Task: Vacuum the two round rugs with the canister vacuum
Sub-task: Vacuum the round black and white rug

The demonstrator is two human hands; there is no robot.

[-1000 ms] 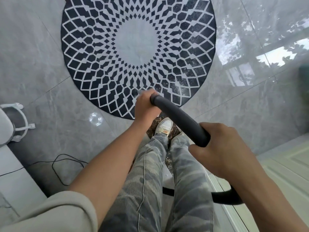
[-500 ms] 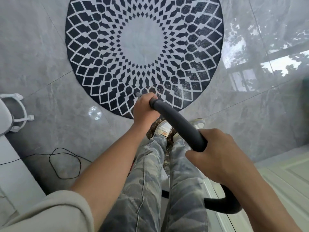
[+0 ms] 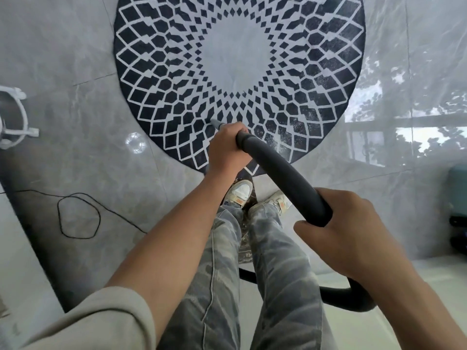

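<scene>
A round black-and-white patterned rug (image 3: 237,59) lies on the grey tiled floor ahead of my feet. My left hand (image 3: 226,147) grips the front end of the dark vacuum hose (image 3: 280,173), and a grey nozzle tip (image 3: 216,123) pokes out past my fingers over the rug's near part. Further back on the hose, my right hand (image 3: 353,236) is wrapped around it. The hose loops behind my legs at the lower right. A second dark mottled rug (image 3: 246,248) shows only in slivers under my shoes. The canister is not in view.
A thin black cable (image 3: 78,215) loops on the floor at the left. A white ring-shaped stand (image 3: 15,120) sits at the left edge. A teal and dark object (image 3: 458,210) stands at the right edge. Pale flooring lies at the lower right.
I have stepped closer to the rug, which now sits nearer and more central. My left hand carried the nozzle forward over the rug's near part. Both grips are unchanged.
</scene>
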